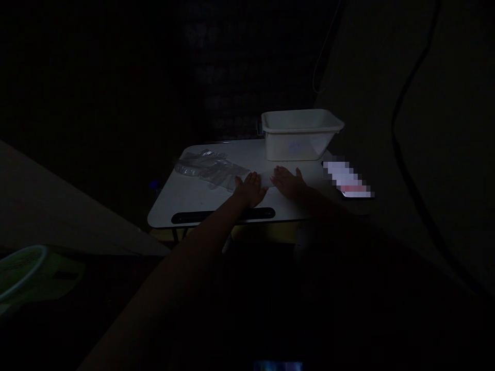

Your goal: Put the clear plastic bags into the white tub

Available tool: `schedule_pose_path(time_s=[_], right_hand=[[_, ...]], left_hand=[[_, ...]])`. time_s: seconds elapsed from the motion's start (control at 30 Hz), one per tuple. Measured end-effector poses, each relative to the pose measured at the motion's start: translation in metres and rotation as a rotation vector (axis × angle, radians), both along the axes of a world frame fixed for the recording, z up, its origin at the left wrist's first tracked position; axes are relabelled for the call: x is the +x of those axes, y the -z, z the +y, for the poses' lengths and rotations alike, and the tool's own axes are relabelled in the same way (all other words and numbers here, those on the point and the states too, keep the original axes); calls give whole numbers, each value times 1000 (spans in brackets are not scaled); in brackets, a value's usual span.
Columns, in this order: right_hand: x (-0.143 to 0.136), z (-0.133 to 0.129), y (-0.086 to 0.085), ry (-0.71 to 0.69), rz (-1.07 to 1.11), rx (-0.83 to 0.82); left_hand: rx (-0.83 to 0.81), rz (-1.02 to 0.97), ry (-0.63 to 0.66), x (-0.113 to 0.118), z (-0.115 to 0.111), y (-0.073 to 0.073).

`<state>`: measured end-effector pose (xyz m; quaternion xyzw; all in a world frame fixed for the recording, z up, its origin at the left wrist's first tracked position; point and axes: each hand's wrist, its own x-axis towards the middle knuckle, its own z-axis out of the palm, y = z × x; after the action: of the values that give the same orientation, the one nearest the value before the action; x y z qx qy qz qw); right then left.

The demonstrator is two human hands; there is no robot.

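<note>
Dim brick wall (pixel 201 77) backs the room, and most of what surrounds the white table (pixel 166 206) sinks into shadow. Across the middle of its top lies a clear plastic sheet or bag (pixel 216 170), running from the far left corner towards the hands. The left hand (pixel 250 189) is at its right part, open, fingers spread; the right hand (pixel 288 181) is just to the right, also open and laid out flat, with a strip of pale film between them. Neither grip is closed around anything that shows, though it is too dark to tell whether a fingertip pins an edge.

As for progress, the plastic looks only partly flat: the stretch between the hands seems fairly smooth, while the left portion is bunched, creased and shiny.

On the far right side stands a white tub (pixel 290 147), close beyond the right hand, which limits room that way. A lit, blurred-out device (pixel 342 175) lies at the right edge, beyond the hand's right side. Along the near edge runs a dark slot (pixel 193 217), below the left hand. Farther out are a green basket (pixel 58 278) at near left and a dark cable (pixel 413 196) on the right.
</note>
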<state>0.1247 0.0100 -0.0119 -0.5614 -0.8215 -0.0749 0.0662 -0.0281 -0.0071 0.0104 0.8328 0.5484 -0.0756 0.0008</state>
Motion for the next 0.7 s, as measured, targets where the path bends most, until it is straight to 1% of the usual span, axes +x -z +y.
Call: schedule_pose_path(time_s=[0.2,0.3,0.4,0.47,0.53,0.6,0.7], right_hand=[[22,-7,0,-19,-59,23],[29,-12,1,25,-55,75],[30,-11,2,70,2,133],[25,-8,0,80,48,132],[14,-5,-3,85,89,91],[0,-4,-6,31,93,29],[-19,-4,-7,-44,76,-3]], left_hand=[[24,0,0,-1,1,2],[25,11,-6,-2,1,3],[25,24,-7,-1,0,2],[22,22,-6,-1,0,1],[18,17,-7,-1,-1,1],[13,14,-4,-1,-1,0],[12,14,5,-1,-2,-2]])
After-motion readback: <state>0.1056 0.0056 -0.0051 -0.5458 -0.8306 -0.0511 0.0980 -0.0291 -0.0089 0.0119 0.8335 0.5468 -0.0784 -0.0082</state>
